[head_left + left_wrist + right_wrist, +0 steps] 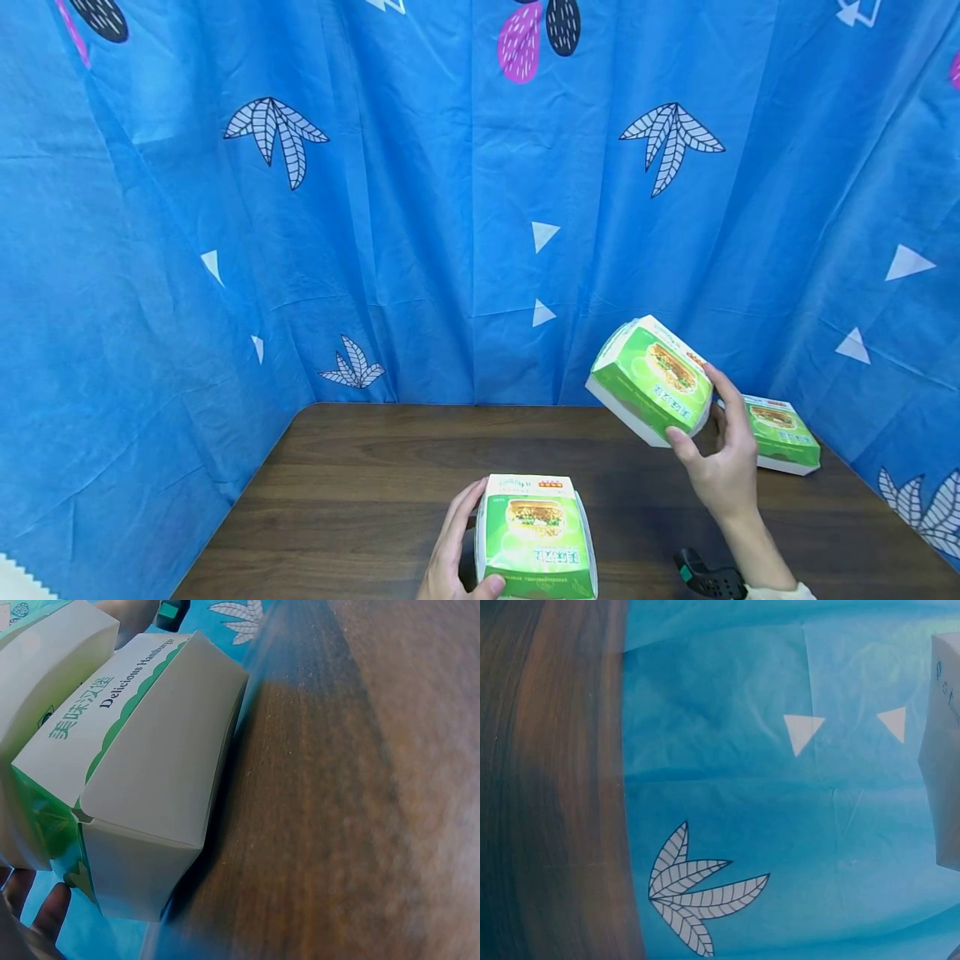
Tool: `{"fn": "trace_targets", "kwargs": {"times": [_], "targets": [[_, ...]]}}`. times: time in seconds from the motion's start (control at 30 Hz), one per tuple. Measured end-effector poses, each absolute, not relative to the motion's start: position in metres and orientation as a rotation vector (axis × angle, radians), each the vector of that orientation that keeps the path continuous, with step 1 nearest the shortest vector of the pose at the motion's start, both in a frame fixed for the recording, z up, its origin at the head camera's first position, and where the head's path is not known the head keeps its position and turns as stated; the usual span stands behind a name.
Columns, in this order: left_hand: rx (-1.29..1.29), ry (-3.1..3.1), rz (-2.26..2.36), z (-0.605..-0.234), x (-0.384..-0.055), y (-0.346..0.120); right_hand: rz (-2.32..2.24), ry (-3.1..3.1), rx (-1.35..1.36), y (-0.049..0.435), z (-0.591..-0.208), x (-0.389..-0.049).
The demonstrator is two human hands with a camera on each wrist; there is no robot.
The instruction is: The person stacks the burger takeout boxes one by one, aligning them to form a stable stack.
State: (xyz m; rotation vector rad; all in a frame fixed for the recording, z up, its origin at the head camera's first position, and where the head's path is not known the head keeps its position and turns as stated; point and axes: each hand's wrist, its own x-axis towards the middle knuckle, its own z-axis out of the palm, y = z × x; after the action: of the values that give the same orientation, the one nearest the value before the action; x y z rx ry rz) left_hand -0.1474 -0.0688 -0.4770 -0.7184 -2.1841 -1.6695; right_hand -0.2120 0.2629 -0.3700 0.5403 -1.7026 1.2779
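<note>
My left hand (453, 550) grips a green and white hamburger box (536, 533) at the table's front middle, thumb at its near corner and fingers along its left side. In the left wrist view, a hamburger box (157, 742) sits close over the wood, with another white box (56, 682) overlapping it on the left. Raised over the table's right side, my right hand (723, 467) holds a tilted hamburger box (656, 379) between thumb and fingers. Only a white edge of a box (945, 757) enters the right wrist view.
Another hamburger box (783, 433) lies at the table's back right, partly behind my right hand. A blue patterned curtain (472, 208) rises along the back and sides of the brown wooden table (360, 483). A black device (708, 575) is strapped on my right wrist.
</note>
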Motion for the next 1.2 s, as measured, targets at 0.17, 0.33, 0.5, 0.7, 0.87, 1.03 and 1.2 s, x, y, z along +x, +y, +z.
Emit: {"fn": "trace_targets", "kwargs": {"times": [0.17,0.33,0.5,0.7,0.87,1.03,1.2], "targets": [[-0.823,-2.098,-1.551,-0.478,-0.151,-0.068,1.282,-1.695,0.602,0.25,-0.353,-0.198],[-0.626,-2.249,-1.757,-0.473,-0.144,-0.068,1.285,-1.718,0.672,0.243,-0.344,-0.191],[-0.704,-2.214,-1.678,-0.475,-0.147,-0.069,1.375,-1.705,0.821,0.248,-0.354,-0.2],[-0.852,-2.075,-1.526,-0.481,-0.154,-0.069,1.334,-1.866,0.781,0.255,-0.365,-0.205],[-0.829,-2.1,-1.56,-0.481,-0.153,-0.069,1.339,-1.986,0.747,0.254,-0.364,-0.201],[-0.811,-2.122,-1.588,-0.48,-0.152,-0.07,1.348,-1.972,0.819,0.251,-0.363,-0.2],[-0.863,-2.073,-1.541,-0.482,-0.155,-0.07,1.331,-1.917,0.914,0.247,-0.362,-0.2]]}}
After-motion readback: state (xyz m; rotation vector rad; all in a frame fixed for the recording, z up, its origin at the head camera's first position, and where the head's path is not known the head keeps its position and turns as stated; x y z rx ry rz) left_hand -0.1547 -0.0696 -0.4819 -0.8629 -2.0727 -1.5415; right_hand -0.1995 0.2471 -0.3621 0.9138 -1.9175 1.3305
